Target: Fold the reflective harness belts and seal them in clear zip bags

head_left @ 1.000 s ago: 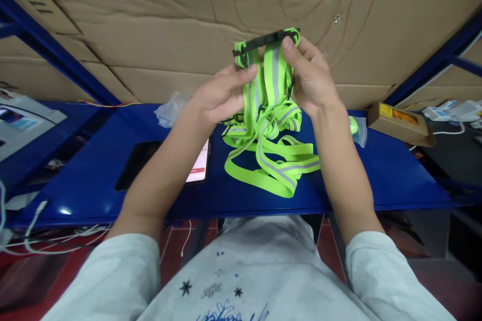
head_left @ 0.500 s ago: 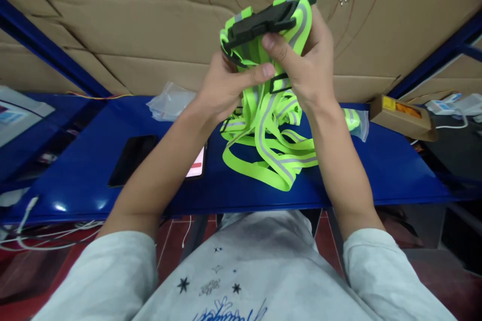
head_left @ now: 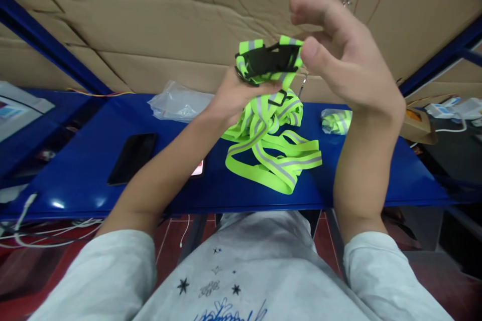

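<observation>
Bright yellow-green reflective straps (head_left: pixel 278 160) with a grey stripe lie in loops on the blue table and run up into my left hand (head_left: pixel 235 93). That hand is closed around the folded upper part of the straps, its thumb across the front. Black plastic buckles (head_left: pixel 269 60) sit at the top of the bundle, and a small black slider (head_left: pixel 277 98) hangs just under the thumb. My right hand (head_left: pixel 346 55) is raised at the right of the bundle, fingers apart and curved. Its thumb tip is close to the strap's edge; whether it touches I cannot tell.
Clear plastic bags (head_left: pixel 178 103) lie at the back left, near a black phone (head_left: pixel 131 158). A lit phone (head_left: pixel 198 168) is partly under my left forearm. At the right are a bagged strap (head_left: pixel 336 121) and a cardboard box (head_left: pixel 419 125). Cardboard (head_left: pixel 158 25) stands behind the table (head_left: pixel 83 160).
My right hand has let go of the strap bundle and moved right, its fingers opening. My left hand keeps hold, and the buckles have come lower and slightly right.
</observation>
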`<state>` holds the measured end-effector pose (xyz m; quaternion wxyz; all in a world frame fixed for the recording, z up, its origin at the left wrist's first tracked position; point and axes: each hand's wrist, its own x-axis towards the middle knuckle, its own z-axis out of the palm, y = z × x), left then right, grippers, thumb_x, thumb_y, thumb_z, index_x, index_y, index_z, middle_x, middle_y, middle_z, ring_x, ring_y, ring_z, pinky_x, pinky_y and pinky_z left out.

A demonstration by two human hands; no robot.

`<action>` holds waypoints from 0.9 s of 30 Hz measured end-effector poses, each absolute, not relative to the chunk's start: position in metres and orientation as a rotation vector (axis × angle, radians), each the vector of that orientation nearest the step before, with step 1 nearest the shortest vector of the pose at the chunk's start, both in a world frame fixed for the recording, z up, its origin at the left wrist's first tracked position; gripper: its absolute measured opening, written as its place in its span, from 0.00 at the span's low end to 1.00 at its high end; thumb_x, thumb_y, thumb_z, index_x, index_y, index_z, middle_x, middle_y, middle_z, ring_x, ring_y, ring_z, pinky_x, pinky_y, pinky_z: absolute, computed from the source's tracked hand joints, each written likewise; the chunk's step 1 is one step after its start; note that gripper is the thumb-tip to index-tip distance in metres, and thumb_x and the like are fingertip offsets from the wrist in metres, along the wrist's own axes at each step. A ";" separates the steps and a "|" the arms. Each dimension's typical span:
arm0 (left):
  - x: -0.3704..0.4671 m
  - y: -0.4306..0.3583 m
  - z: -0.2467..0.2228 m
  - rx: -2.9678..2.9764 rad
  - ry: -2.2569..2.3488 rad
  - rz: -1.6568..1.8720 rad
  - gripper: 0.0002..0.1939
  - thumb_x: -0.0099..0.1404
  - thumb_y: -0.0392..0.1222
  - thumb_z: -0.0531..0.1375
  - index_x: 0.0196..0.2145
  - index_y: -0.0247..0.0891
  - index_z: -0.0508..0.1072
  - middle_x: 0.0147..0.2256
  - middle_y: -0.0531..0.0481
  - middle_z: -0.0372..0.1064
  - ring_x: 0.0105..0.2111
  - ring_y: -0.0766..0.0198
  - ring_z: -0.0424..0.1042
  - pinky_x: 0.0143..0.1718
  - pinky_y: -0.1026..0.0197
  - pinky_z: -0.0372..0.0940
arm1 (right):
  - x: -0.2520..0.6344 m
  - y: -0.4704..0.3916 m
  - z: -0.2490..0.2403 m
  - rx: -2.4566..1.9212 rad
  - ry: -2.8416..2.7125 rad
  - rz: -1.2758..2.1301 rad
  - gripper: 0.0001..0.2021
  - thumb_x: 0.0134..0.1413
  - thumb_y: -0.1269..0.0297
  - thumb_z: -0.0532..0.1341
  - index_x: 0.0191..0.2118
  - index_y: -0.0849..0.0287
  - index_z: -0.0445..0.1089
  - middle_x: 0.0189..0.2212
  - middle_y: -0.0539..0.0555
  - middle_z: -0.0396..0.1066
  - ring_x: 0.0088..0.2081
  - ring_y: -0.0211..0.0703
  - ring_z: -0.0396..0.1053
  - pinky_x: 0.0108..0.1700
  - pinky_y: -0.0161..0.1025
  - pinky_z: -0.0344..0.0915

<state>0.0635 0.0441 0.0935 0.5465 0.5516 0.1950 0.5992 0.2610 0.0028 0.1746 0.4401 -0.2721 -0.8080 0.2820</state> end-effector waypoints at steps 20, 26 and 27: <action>0.048 0.058 0.082 1.532 0.519 0.930 0.29 0.50 0.49 0.79 0.48 0.37 0.78 0.46 0.44 0.79 0.51 0.46 0.79 0.55 0.42 0.74 | 0.244 0.031 0.161 -0.869 -2.318 0.247 0.14 0.47 0.51 0.72 0.36 0.47 0.70 0.40 0.49 0.76 0.43 0.50 0.71 0.50 0.49 0.71; 0.033 0.048 0.102 1.521 0.545 0.836 0.19 0.56 0.40 0.76 0.45 0.36 0.80 0.44 0.46 0.80 0.51 0.45 0.81 0.55 0.46 0.75 | 0.245 0.033 0.162 -0.791 -2.064 0.087 0.15 0.52 0.52 0.70 0.37 0.50 0.66 0.40 0.52 0.74 0.42 0.47 0.70 0.51 0.45 0.72; 0.030 0.047 0.106 1.502 0.545 0.850 0.18 0.57 0.39 0.75 0.45 0.37 0.80 0.43 0.48 0.80 0.51 0.45 0.81 0.54 0.47 0.75 | 0.243 0.030 0.162 -0.767 -2.050 0.040 0.13 0.55 0.54 0.69 0.39 0.51 0.67 0.41 0.52 0.74 0.44 0.47 0.70 0.52 0.44 0.72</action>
